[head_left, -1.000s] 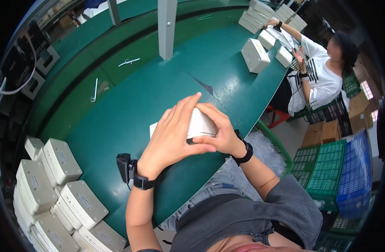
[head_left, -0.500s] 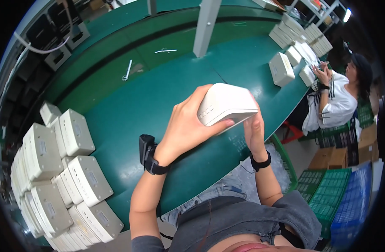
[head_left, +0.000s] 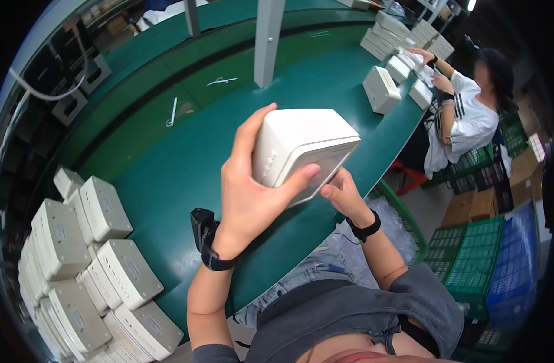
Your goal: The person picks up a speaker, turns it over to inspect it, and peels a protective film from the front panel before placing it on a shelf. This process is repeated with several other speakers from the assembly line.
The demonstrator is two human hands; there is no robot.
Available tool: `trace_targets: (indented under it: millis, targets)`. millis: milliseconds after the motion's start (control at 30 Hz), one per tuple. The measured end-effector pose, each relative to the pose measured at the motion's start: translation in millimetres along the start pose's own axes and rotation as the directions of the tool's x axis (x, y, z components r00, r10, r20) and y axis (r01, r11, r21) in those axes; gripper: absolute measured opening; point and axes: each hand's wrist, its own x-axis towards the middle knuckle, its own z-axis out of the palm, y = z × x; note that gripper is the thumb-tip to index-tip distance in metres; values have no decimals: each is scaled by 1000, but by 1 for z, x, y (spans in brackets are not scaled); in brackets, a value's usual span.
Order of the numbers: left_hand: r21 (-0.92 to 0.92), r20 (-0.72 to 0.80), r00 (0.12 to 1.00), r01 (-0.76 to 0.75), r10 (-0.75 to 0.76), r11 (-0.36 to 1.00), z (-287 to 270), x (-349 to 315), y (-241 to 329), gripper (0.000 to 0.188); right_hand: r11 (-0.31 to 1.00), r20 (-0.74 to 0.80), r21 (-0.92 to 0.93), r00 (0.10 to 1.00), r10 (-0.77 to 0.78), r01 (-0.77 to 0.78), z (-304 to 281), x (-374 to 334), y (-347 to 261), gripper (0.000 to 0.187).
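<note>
A white plastic box-shaped electronic device (head_left: 307, 130) is held up over the green table, tilted, with a row of small buttons on its left side. My left hand (head_left: 243, 181) is closed around that left side, its thumb lying across the front face. At the lower right edge of the device is my right hand (head_left: 349, 196), its fingers bent and its thumb close to the corner; some fingertips are hidden behind the device. Black bands circle both wrists, and the left one carries a small black unit.
Stacks of similar white devices (head_left: 128, 272) fill the table's left end. More stand at the far right, beside a co-worker (head_left: 470, 115) handling something there. A grey post (head_left: 268, 48) rises at the table's back. Green crates (head_left: 473, 260) and a blue crate (head_left: 511, 266) lie to the right.
The device has turned in my left hand, showing more of its front and side. My right hand has slid from its right side down to the lower edge. The view has shifted slightly.
</note>
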Motion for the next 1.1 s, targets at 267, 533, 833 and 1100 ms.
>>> trace_targets:
  millis: [267, 533, 833, 1100]
  targets:
    - [181, -14, 998, -51, 55, 982, -2, -5, 9, 70, 988, 24, 98, 993, 119, -121, 26, 6, 15, 79]
    - [347, -29, 997, -51, 65, 937, -4, -10, 19, 70, 964, 113, 218, 985, 131, -154, 38, 8, 16, 66]
    - [267, 2, 998, -67, 69, 961, -6, -13, 22, 69, 937, 128, 305, 983, 135, -168, 32, 9, 25, 63]
    - [257, 129, 984, -149, 119, 955, -18, -7, 23, 66, 976, -52, 214, 998, 47, -35, 20, 14, 25, 67]
